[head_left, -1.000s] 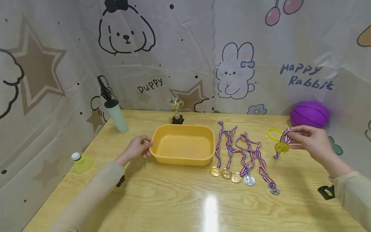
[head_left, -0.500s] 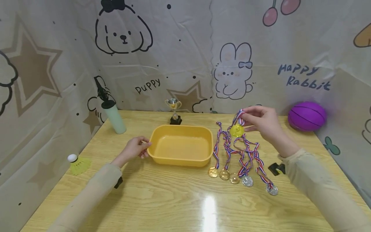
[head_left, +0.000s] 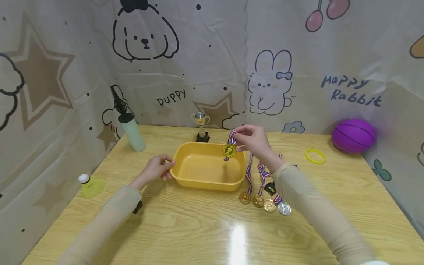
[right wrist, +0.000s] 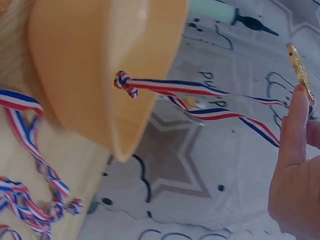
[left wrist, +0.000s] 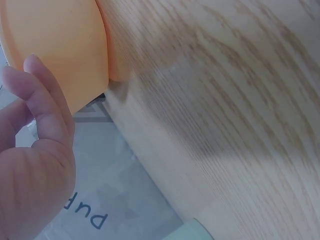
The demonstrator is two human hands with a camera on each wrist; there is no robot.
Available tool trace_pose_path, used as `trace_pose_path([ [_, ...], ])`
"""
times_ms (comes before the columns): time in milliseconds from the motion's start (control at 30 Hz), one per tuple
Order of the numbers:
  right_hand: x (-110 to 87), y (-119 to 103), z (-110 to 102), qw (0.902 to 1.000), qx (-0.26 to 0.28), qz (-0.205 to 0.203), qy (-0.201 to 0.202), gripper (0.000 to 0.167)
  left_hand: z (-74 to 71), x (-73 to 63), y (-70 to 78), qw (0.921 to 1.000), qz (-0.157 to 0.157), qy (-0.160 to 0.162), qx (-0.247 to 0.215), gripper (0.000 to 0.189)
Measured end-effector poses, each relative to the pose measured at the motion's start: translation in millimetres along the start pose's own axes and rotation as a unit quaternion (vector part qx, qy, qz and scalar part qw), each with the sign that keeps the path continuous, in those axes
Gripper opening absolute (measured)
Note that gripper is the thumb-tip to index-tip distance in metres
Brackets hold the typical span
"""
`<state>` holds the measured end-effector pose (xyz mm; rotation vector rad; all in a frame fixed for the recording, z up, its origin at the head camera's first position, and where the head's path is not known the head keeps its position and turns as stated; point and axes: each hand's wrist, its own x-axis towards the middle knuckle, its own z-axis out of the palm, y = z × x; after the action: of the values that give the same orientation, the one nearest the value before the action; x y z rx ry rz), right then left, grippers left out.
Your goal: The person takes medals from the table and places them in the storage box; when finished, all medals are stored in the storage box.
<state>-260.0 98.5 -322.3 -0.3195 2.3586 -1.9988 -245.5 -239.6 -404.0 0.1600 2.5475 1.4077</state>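
Note:
My right hand [head_left: 255, 141] pinches a gold medal [head_left: 229, 150] by its red, white and blue ribbon [head_left: 232, 137], over the back right part of a yellow plastic basin [head_left: 205, 186]. In the right wrist view the ribbon's knotted end [right wrist: 122, 82] hangs across the basin's rim. At the basin's left end, my left hand [head_left: 155, 169] holds the rim, thumb on top and fingers beneath. Right of the basin lie gold medals [head_left: 258, 201] and a silver medal [head_left: 284, 209] with tangled ribbons, partly hidden by the right forearm.
Behind the basin stands a small trophy cup [head_left: 202, 127]. A pale green bottle [head_left: 133, 134] and a yellow shuttlecock [head_left: 92, 186] are on the left. On the right are a yellow ring [head_left: 315, 156] and a purple basketball [head_left: 353, 136]. A printed cloth wall [head_left: 212, 73] borders the table.
My right hand has carried the gold medal leftward, from beside the yellow ring, across the other medals, to above the basin. The left hand has stayed at the basin's rim.

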Motion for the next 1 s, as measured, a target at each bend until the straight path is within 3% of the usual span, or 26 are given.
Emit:
trace_pose_path([
  [400, 10.6, 50, 33, 0.9971, -0.044, 0.061, -0.010, 0.018, -4.2, -0.8, -2.3, 1.0000, 0.001, -0.001, 0.002, 0.033],
  [600, 12.1, 68, 44, 0.9923, -0.111, 0.042, -0.035, 0.013, -2.1, 0.3, -3.7, 1.0000, -0.006, 0.002, -0.005, 0.033],
  [733, 12.9, 77, 48, 0.9822, -0.177, 0.011, -0.063, 0.010, 0.3, 0.5, -4.6, 0.9999, -0.011, 0.002, -0.009, 0.032],
  [867, 15.6, 81, 54, 0.9699, -0.232, 0.015, -0.074, 0.007, 1.1, 0.5, -4.7, 0.9999, -0.007, -0.001, -0.012, 0.032],
  [1000, 21.4, 84, 61, 0.9506, -0.303, 0.004, -0.067, 0.007, -1.0, 0.9, -4.5, 0.9999, 0.001, 0.001, -0.011, 0.031],
])
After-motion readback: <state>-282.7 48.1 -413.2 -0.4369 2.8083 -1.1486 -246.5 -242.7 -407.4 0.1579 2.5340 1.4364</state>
